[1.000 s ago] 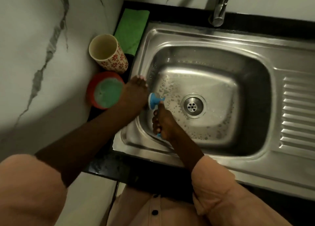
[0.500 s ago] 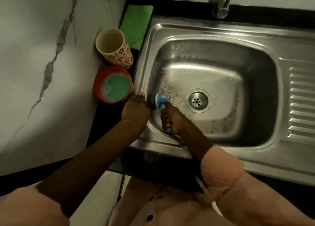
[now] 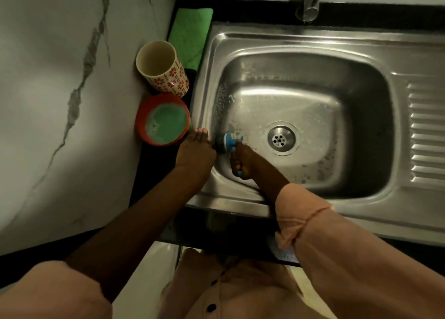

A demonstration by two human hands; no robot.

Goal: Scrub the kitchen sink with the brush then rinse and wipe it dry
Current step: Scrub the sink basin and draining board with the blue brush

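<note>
- Set into the black worktop, the steel sink fills the right side, its basin floor wet and spotted with suds around the drain.
- A green cloth lies along the sink's far left corner.
- Just left of the sink stand a patterned cup and an orange bowl of green liquid.
- The left hand rests on the sink's left rim, fingers straight and together.
- The right hand grips the blue brush, pressed against the basin's left wall.
</note>
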